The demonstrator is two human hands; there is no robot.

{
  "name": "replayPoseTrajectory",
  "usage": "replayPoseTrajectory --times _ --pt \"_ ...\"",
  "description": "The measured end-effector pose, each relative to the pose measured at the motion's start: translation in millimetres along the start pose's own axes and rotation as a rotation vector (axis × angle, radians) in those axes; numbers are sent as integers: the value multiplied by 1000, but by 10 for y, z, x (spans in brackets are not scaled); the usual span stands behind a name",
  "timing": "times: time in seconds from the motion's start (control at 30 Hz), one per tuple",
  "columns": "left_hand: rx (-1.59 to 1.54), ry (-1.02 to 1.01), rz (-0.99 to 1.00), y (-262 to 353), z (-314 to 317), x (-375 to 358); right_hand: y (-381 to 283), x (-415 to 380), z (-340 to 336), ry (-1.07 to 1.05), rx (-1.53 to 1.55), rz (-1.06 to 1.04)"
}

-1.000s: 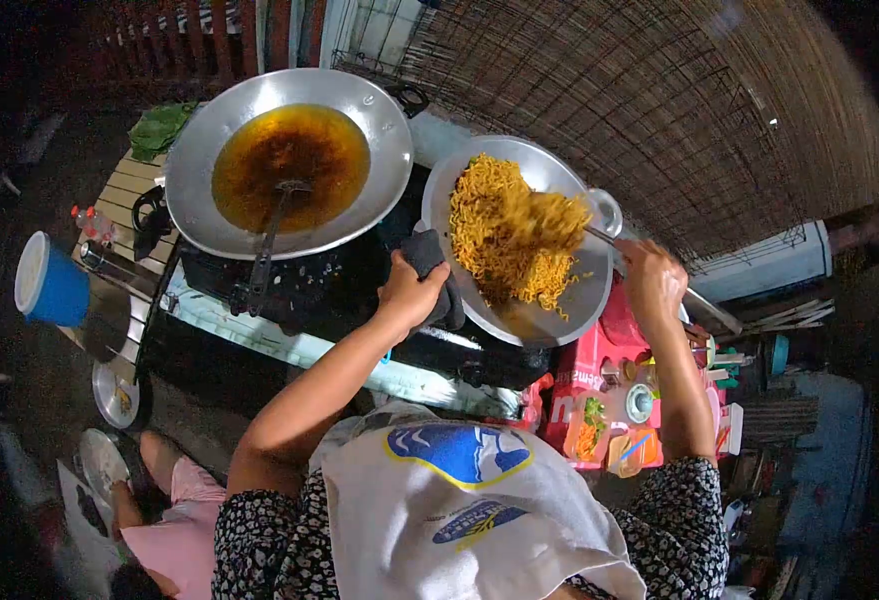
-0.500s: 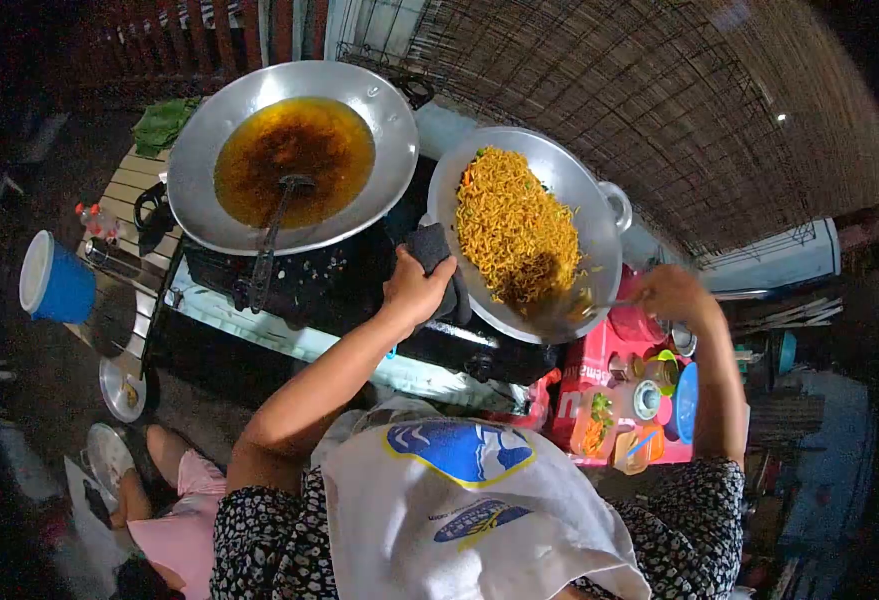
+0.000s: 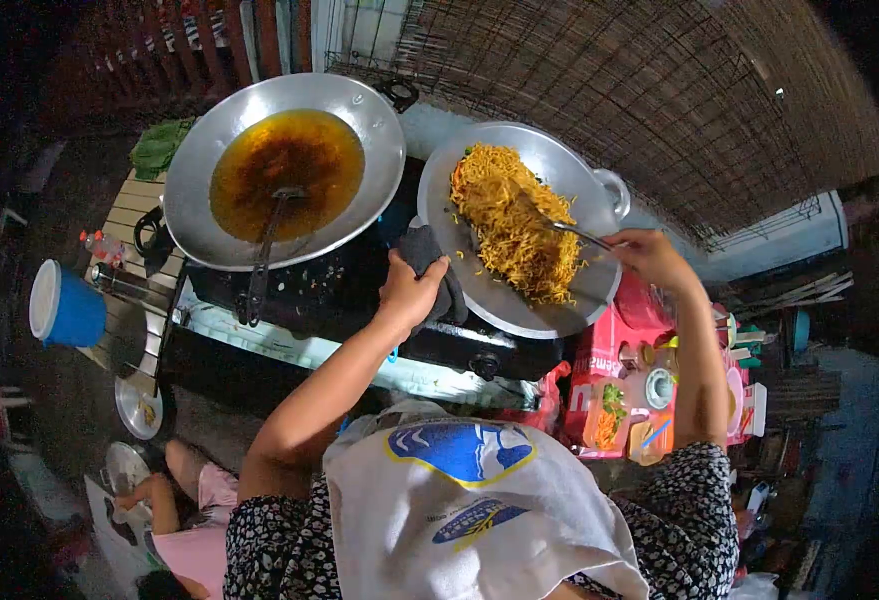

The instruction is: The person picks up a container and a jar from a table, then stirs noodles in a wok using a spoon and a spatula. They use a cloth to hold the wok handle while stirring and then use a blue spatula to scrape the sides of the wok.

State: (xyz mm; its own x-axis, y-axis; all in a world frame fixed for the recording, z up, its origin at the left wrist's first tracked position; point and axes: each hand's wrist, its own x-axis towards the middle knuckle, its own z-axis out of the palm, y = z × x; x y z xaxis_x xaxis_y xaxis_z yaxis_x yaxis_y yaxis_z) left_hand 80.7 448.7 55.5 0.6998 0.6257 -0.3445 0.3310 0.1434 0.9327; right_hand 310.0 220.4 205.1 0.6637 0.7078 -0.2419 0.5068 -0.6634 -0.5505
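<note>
My left hand (image 3: 411, 290) is closed around a dark grey folded cloth (image 3: 421, 248), pressed at the near-left rim of an aluminium wok (image 3: 596, 300). Yellow fried noodles (image 3: 534, 255) with bits of vegetable are heaped in this wok. Over its right rim, my right hand (image 3: 649, 258) grips the handle of a metal spatula (image 3: 577, 234). The spatula's blurred head is among the noodles, near the middle of the heap.
To the left stands a larger wok (image 3: 187, 200) of dark orange oil, with a skimmer (image 3: 259, 265) resting in it. Both woks are over a black stove (image 3: 339, 285). Condiment containers (image 3: 659, 388) crowd a red-covered table at right. A person (image 3: 199, 530) sits lower left, near a blue bucket (image 3: 74, 305).
My right hand has moved up and inward, taking the spatula from the wok's lower right into the noodles. The noodle heap has shifted. My left hand stays at the rim with the cloth.
</note>
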Motion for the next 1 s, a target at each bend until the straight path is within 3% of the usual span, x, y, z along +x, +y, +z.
replayPoseTrajectory --times 0.07,0.13,0.17,0.2,0.27,0.33,0.37,0.5,0.6,0.73,0.9,1.0 --pt "-4 4 2 -5 1 2 -93 -74 -179 -18 -78 -27" --pt "-7 6 3 -5 8 -2 -376 -282 -376 -196 -422 -98" --pt "-9 11 -8 1 11 -8 -656 -413 -339 -201 -606 1" --pt "-11 17 -19 1 12 -12 -643 -409 -247 -201 -603 3" --pt "6 42 22 -117 54 48 -417 -303 -5 -399 -947 38" --pt "18 70 63 -148 58 80 305 -31 547 -82 -843 -104" --pt "22 57 53 -138 53 75 450 99 839 31 -799 -10" --pt "30 39 71 -46 37 -29 83 188 1205 290 -692 147" --pt "29 44 40 -38 41 -19 45 61 1028 345 -612 15" --pt "69 86 -9 36 47 -63 -86 -122 773 419 -599 -3" --pt "19 45 45 -103 50 41 -344 -248 516 405 -734 133" --pt "-3 9 49 -84 37 22 -318 -276 369 571 -832 -114"
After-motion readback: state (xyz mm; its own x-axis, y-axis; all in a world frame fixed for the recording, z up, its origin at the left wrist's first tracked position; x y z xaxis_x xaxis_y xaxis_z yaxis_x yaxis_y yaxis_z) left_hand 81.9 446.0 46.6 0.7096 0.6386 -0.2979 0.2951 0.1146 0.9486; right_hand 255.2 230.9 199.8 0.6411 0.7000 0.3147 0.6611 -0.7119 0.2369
